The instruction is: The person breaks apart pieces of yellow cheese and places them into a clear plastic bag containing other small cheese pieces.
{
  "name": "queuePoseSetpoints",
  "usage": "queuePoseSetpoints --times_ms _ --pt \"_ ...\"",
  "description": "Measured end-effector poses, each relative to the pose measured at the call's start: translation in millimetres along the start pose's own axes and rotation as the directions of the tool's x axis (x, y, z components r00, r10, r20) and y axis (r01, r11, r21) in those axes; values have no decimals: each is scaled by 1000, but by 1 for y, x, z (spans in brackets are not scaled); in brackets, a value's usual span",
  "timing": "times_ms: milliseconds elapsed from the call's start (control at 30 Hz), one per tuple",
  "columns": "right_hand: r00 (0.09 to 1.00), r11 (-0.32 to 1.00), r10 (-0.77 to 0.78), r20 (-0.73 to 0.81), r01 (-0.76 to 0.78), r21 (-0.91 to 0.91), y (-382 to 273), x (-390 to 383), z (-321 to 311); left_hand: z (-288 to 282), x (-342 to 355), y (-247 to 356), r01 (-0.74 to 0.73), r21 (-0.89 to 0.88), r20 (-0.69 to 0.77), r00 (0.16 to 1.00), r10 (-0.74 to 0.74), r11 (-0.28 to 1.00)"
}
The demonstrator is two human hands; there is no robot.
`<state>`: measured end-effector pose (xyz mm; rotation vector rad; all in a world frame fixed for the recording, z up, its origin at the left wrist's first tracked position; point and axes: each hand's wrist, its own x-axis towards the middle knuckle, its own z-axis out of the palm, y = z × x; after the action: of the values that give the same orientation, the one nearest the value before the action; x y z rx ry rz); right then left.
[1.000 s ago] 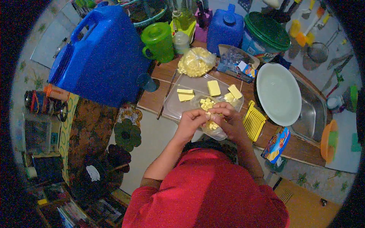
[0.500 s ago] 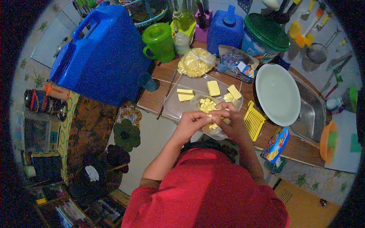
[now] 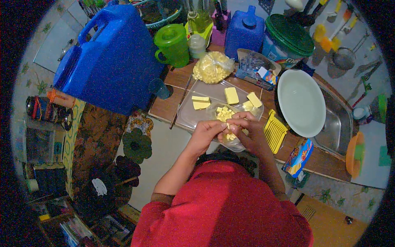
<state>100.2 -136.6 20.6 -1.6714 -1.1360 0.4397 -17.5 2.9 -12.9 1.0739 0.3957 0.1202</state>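
My left hand [image 3: 207, 133] and my right hand [image 3: 249, 132] meet fingertip to fingertip above a clear plastic bag with cheese cubes [image 3: 224, 113] in it. Both are closed in a pinch on a small pale-yellow piece of cheese [image 3: 228, 125], mostly covered by the fingers. Under them lies a clear plastic cutting board [image 3: 187, 109]. On it are a cheese block [image 3: 231, 95] beyond my hands, a cut block [image 3: 200, 103] to the left and more cheese pieces [image 3: 254, 100] to the right. A yellow slatted slicer [image 3: 275, 132] lies right of my right hand.
A tied bag of cheese cubes [image 3: 212, 68] sits behind the board. Around it stand a green pitcher [image 3: 172, 45], blue jugs [image 3: 111, 57] and a lidded bucket [image 3: 288, 39]. A white oval basin [image 3: 301, 103] partly covers the sink [image 3: 339, 123]. A blue box [image 3: 299, 157] lies near the counter edge.
My fingertips have shifted slightly against each other around the small piece of cheese. Both hands stay over the bag, and the things on the counter have not moved.
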Motion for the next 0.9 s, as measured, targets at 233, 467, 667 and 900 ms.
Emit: queuePoseSetpoints --times_ms 233,467,667,900 --pt "998 994 -33 -46 38 100 11 -1 7 8 -1 1 -21 -21 -23 1000 20 1000" --pt "988 984 79 -130 -56 169 19 -4 17 11 2 -6 0 -123 -68 998 -8 992" --pt "970 994 -89 -225 100 39 25 -3 23 12 4 -6 -14 -149 -100 995 -1 989" --pt "938 989 -135 -320 148 15 17 0 29 12 5 -3 14 -226 -80 996 -33 974"
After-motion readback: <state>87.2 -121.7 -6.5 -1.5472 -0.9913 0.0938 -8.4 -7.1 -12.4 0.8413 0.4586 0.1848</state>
